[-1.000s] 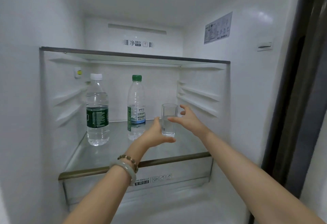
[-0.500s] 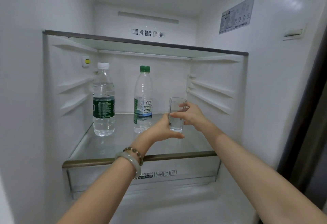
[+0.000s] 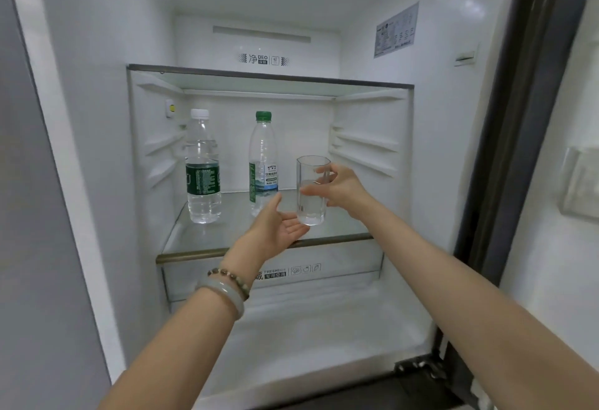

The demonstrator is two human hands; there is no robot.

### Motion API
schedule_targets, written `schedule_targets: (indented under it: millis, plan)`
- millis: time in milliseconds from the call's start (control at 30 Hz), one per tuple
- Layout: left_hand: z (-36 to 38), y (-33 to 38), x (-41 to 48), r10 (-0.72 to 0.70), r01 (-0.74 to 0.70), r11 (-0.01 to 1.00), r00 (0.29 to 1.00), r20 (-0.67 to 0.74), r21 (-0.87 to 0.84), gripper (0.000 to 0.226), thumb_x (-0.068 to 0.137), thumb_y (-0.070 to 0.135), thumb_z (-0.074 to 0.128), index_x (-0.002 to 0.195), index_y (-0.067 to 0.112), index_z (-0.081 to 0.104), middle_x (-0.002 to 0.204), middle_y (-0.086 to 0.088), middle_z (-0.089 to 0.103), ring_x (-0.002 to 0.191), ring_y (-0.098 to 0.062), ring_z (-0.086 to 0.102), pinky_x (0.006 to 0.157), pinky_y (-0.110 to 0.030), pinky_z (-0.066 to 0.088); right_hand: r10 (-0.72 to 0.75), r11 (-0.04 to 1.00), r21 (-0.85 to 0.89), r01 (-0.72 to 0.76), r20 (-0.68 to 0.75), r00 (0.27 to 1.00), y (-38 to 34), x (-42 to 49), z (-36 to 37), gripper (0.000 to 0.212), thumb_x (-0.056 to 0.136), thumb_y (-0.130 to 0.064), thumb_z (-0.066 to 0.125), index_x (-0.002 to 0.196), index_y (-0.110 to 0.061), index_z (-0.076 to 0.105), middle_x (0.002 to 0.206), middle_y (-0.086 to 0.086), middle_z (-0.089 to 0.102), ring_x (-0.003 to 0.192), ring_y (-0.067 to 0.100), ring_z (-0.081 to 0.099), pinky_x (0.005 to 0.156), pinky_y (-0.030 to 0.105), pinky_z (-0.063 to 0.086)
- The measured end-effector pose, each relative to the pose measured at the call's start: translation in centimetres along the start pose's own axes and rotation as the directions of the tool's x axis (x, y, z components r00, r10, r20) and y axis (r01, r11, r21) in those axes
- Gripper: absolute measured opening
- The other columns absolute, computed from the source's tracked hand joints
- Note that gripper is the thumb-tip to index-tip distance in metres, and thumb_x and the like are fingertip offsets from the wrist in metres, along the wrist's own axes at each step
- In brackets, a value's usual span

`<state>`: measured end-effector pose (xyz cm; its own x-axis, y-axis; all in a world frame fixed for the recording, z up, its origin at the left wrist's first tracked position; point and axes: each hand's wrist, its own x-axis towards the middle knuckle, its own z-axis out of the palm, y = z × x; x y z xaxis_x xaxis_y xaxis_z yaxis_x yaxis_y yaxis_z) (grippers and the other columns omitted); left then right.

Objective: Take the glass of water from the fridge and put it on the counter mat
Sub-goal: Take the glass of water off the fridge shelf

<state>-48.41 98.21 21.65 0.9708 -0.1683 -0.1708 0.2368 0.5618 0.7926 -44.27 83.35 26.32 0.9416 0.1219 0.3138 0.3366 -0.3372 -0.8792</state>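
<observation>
A clear glass of water (image 3: 310,202) is held upright just above the front of the fridge's glass shelf (image 3: 227,231), about half full. My right hand (image 3: 340,187) is shut around its right side, thumb across the front. Palm up and fingers apart, my left hand (image 3: 275,228) sits under and to the left of the glass base; I cannot tell whether it touches the glass. The counter mat is not in view.
Two water bottles stand on the same shelf: one with a white cap (image 3: 202,169) at left, one with a green cap (image 3: 262,163) in the middle. An upper glass shelf (image 3: 269,80) hangs close overhead. A drawer front (image 3: 340,267) lies below. The dark door frame (image 3: 505,150) runs down the right.
My right hand closed on the glass and drew it forward off the shelf toward the front edge. My left hand turned palm up beneath it. The view pulled back from the fridge.
</observation>
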Motion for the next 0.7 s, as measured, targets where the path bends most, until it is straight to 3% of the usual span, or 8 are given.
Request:
schedule_targets:
  millis: [100, 200, 333, 467, 700]
  plan:
    - [-0.2, -1.0, -3.2, -0.031, 0.032, 0.996, 0.999, 0.025, -0.084, 0.08, 0.1, 0.051, 0.035, 0.138, -0.019, 0.027, 0.14, -0.034, 0.041, 0.128, -0.041, 0.047, 0.092, -0.04, 0.046, 0.005, 1.0, 0.025, -0.005, -0.002, 1.0, -1.0, -3.7, 0.0, 0.057, 0.063, -0.025, 0.087, 0.111, -0.015, 0.059, 0.099, 0.005, 0.065, 0.088, 0.016, 0.063, 0.065, 0.027, 0.048]
    - [-0.8, -2.1, -6.8, -0.068, 0.072, 0.993, 0.997, 0.047, -0.097, 0.08, 0.099, 0.053, 0.035, 0.134, -0.02, 0.033, 0.131, -0.035, 0.049, 0.107, -0.041, 0.058, 0.078, -0.041, 0.052, 0.0, 1.0, -0.016, 0.0, 0.007, 1.0, -2.0, -7.7, 0.1, 0.061, 0.063, -0.025, 0.088, 0.115, -0.015, 0.058, 0.099, 0.004, 0.065, 0.089, 0.017, 0.064, 0.064, 0.027, 0.05]
    - [-1.7, -3.6, -11.3, -0.1, 0.104, 0.991, 0.994, 0.051, -0.084, 0.078, 0.1, 0.051, 0.035, 0.13, -0.021, 0.037, 0.113, -0.034, 0.058, 0.101, -0.041, 0.061, 0.078, -0.041, 0.052, -0.018, 1.0, -0.013, 0.018, 0.023, 1.0, -3.2, -12.8, 0.5, 0.059, 0.06, -0.027, 0.089, 0.109, -0.016, 0.059, 0.092, 0.0, 0.066, 0.083, 0.015, 0.065, 0.063, 0.026, 0.051]
    - [-2.0, -4.9, -15.5, -0.112, 0.113, 0.993, 0.993, 0.028, -0.044, 0.074, 0.1, 0.049, 0.036, 0.124, -0.021, 0.039, 0.117, -0.035, 0.057, 0.098, -0.04, 0.062, 0.074, -0.04, 0.054, -0.061, 0.997, -0.044, 0.063, 0.03, 0.998, -4.2, -17.4, 0.8, 0.058, 0.059, -0.027, 0.09, 0.107, -0.015, 0.059, 0.088, -0.001, 0.067, 0.083, 0.016, 0.068, 0.079, 0.038, 0.059]
    - [-1.5, -6.7, -23.2, -0.086, 0.085, 0.996, 0.996, -0.015, -0.029, 0.065, 0.101, 0.047, 0.037, 0.101, -0.017, 0.049, 0.102, -0.031, 0.062, 0.094, -0.039, 0.064, 0.07, -0.04, 0.055, -0.069, 0.996, -0.054, 0.073, 0.062, 0.996, -6.8, -24.3, 0.5, 0.054, 0.06, -0.029, 0.088, 0.106, -0.019, 0.06, 0.09, -0.003, 0.066, 0.088, 0.014, 0.066, 0.081, 0.038, 0.058]
